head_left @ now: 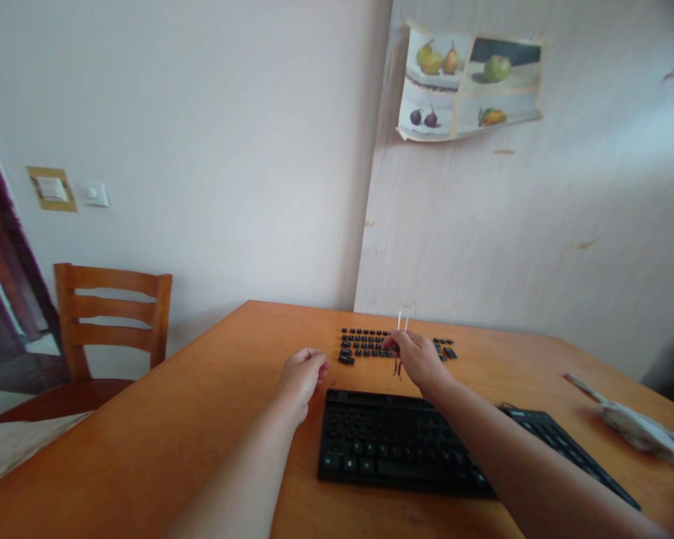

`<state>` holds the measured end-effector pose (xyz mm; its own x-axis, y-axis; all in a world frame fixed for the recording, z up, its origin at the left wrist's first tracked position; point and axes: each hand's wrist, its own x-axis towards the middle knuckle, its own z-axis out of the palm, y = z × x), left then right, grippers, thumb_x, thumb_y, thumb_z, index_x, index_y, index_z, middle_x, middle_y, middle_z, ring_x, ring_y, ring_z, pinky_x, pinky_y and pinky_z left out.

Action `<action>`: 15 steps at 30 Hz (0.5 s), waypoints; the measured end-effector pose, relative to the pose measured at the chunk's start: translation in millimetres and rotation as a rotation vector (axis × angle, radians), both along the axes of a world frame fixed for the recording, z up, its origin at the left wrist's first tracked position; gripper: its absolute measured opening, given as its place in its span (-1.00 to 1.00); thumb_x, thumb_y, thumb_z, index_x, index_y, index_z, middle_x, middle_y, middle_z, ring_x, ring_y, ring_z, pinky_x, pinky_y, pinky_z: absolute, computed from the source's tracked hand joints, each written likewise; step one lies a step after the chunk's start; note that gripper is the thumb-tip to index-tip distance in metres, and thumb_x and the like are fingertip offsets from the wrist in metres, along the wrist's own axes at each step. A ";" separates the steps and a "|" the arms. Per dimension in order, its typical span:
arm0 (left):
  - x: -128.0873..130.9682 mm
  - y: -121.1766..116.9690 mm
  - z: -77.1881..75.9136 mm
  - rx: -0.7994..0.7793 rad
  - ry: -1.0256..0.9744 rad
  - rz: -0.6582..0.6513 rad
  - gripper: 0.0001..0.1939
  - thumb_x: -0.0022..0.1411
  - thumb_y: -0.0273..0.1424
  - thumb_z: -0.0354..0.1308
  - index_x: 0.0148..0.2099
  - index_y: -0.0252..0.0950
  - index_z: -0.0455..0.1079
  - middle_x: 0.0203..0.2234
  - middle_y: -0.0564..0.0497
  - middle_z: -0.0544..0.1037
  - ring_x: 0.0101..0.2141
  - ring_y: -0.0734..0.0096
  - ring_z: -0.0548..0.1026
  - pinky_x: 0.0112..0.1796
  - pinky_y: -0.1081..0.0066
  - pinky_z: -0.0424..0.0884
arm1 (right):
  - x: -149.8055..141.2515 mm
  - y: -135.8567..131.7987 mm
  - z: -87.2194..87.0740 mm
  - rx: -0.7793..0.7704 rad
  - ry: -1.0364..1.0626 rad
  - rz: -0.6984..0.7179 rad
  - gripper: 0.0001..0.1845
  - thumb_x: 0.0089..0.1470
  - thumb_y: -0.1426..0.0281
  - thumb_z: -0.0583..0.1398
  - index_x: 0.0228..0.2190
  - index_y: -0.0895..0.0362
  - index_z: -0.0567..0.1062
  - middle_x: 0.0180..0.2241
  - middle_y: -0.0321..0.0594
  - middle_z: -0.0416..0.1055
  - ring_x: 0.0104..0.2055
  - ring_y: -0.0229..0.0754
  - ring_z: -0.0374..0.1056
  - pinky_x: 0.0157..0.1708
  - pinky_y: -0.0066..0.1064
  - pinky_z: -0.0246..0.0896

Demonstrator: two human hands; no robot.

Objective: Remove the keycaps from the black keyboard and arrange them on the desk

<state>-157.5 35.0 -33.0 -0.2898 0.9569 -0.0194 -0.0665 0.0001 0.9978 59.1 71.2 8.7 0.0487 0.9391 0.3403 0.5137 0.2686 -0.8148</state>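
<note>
Closed at thumb and fingers, the right hand (419, 359) has its grip on a slim U-shaped tool (407, 320), pale bend up, thin prongs pointing down just above the table (269, 352); whether anything sits between the prongs is too small to tell. Taking the keyboard (404, 419) as the clock's centre, this hand is near 12 o'clock, and the left hand (306, 374) is at about 10, its fingers curled together; I cannot tell whether they hold anything. Loose keycaps (365, 346) lie in rows beyond the keyboard, around 11 to 12, partly hidden by the right hand. For neat handling, it seems best to keep the tool upright, let both prongs bear evenly, and lower the tips into the gaps so that neighbouring caps stay put; the left hand could steady a small piece if it tips. The right forearm crosses the keyboard and hides part of its keys, so it is the main obstacle to the view. A long-handled pale object (640, 430) lies at 3 o'clock, well apart, while a wooden chair (115, 311) stands past the table at 10, with fruit pictures (463, 90) on the wall at 12.
</note>
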 end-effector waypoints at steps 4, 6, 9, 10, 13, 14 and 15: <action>0.2 0.6 -1.8 0.006 0.035 -0.010 -0.84 0.01 -0.31 0.16 -0.37 -0.29 0.38 -0.49 -0.01 0.54 -0.50 0.46 0.42 -0.47 0.49 0.26 | 7.3 -11.6 -2.7 -0.021 0.076 -0.003 -0.55 0.13 0.13 0.04 -0.52 0.16 0.52 -0.57 -0.21 0.38 -0.45 -0.20 0.32 -0.46 -0.44 0.14; -0.1 1.1 -2.4 0.006 0.053 -0.014 -0.84 0.01 -0.31 0.16 -0.37 -0.30 0.39 -0.50 -0.01 0.54 -0.50 0.45 0.42 -0.47 0.49 0.26 | 5.5 -12.1 -7.2 -0.075 0.129 0.015 -0.57 0.14 0.10 0.03 -0.43 0.16 0.51 -0.63 -0.28 0.32 -0.58 -0.25 0.25 -0.57 -0.45 0.10; -0.4 1.6 -2.3 0.008 0.074 -0.018 -0.85 0.02 -0.31 0.15 -0.39 -0.30 0.39 -0.50 -0.01 0.54 -0.49 0.44 0.43 -0.46 0.48 0.27 | -3.0 -10.3 -13.7 -0.174 0.205 0.079 -0.67 0.15 0.15 0.07 -0.35 0.15 0.45 -0.64 -0.32 0.33 -0.66 -0.30 0.23 -0.66 -0.49 0.10; -0.4 1.7 -2.2 0.009 0.079 -0.020 -0.85 0.02 -0.31 0.15 -0.39 -0.30 0.38 -0.51 -0.01 0.54 -0.49 0.44 0.43 -0.46 0.48 0.27 | -6.9 -9.6 -15.3 -0.202 0.226 0.101 -0.72 0.15 0.20 0.09 -0.35 0.15 0.44 -0.62 -0.31 0.35 -0.66 -0.30 0.25 -0.66 -0.50 0.13; -0.6 2.0 -2.3 0.008 0.089 -0.024 -0.86 0.02 -0.31 0.15 -0.41 -0.29 0.38 -0.50 -0.01 0.55 -0.49 0.44 0.43 -0.45 0.48 0.28 | -20.0 -7.8 -19.1 -0.266 0.273 0.142 -0.86 0.13 0.33 0.12 -0.37 0.15 0.40 -0.60 -0.30 0.39 -0.64 -0.32 0.31 -0.65 -0.53 0.18; -0.7 2.1 -2.5 0.007 0.090 -0.026 -0.86 0.02 -0.31 0.15 -0.40 -0.29 0.38 -0.50 -0.01 0.55 -0.48 0.44 0.44 -0.45 0.48 0.28 | -24.4 -7.0 -20.4 -0.284 0.284 0.149 -0.89 0.12 0.37 0.12 -0.37 0.15 0.40 -0.60 -0.31 0.38 -0.64 -0.33 0.32 -0.65 -0.54 0.18; -0.8 2.2 -2.8 0.005 0.091 -0.026 -0.85 0.03 -0.30 0.15 -0.40 -0.29 0.38 -0.50 -0.01 0.55 -0.48 0.44 0.44 -0.44 0.48 0.29 | -28.7 -5.9 -21.8 -0.300 0.293 0.154 -0.92 0.12 0.39 0.13 -0.37 0.15 0.39 -0.61 -0.33 0.38 -0.65 -0.33 0.31 -0.66 -0.55 0.18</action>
<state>-158.2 37.2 -35.8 -0.2648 0.9642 0.0111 0.0243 -0.0048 0.9997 30.4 65.3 -13.1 -0.0455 0.9980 0.0443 0.2222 0.0534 -0.9735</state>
